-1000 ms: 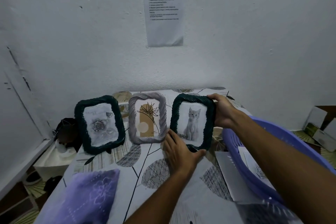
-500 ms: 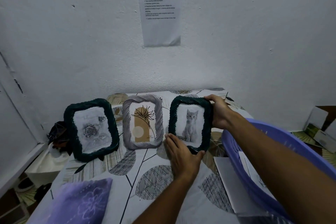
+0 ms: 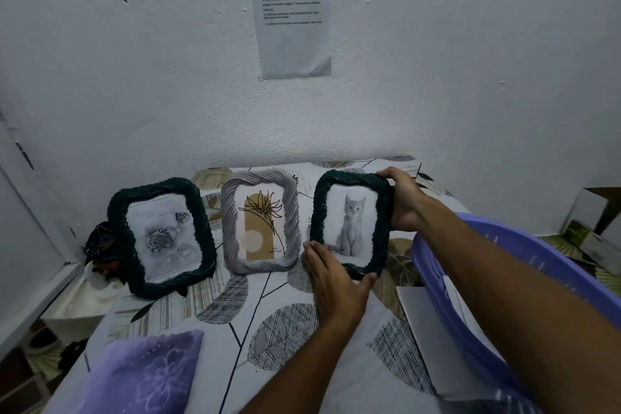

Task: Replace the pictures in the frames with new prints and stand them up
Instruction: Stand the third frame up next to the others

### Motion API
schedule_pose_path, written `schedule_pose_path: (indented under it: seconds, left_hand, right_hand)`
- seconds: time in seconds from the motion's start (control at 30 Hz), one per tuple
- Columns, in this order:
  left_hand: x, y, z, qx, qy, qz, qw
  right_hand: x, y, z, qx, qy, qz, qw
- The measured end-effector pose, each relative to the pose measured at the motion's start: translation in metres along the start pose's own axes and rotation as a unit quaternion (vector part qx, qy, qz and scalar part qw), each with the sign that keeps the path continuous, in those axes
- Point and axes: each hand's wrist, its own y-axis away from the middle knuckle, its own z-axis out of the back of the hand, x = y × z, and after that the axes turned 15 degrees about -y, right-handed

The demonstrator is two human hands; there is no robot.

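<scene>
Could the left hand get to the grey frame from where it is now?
Probably yes. The left hand sits at the cat frame's lower left corner, right beside the grey frame, with only bare tablecloth between. It would have to let go of the cat frame first, leaving it to the right hand.

Printed text on the wall sheet is too small to read. The left hand covers the lower left corner of the cat frame; the right hand hides its upper right edge (rear stand not visible). The purple basket and purple cloth are cut off by the picture's edges. Sheets inside the basket are mostly hidden.
</scene>
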Motion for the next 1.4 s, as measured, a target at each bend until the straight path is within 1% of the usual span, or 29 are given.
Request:
schedule_pose_path:
  seconds: [0.73,0.83,1.0,1.1,1.4]
  left_hand:
    - [0.008,0.002,0.000,-0.013,0.003,-0.028,1.000]
    - [0.007,0.002,0.000,-0.013,-0.001,-0.024,1.000]
    - [0.007,0.002,0.000,-0.016,-0.002,-0.028,0.999]
    - [0.008,0.002,-0.001,-0.018,-0.001,-0.030,0.999]
    - [0.008,0.003,-0.001,-0.021,-0.001,-0.029,0.999]
  right_hand:
    - [-0.004,-0.004,0.001,-0.020,-0.009,0.010,1.000]
    - [-0.003,-0.004,-0.001,-0.037,0.010,0.012,0.999]
    - [-0.003,0.001,-0.007,-0.087,0.080,0.029,0.993]
    - [-0.003,0.001,-0.009,-0.099,0.094,0.038,0.990]
    - [-0.002,0.000,-0.008,-0.101,0.090,0.034,0.990]
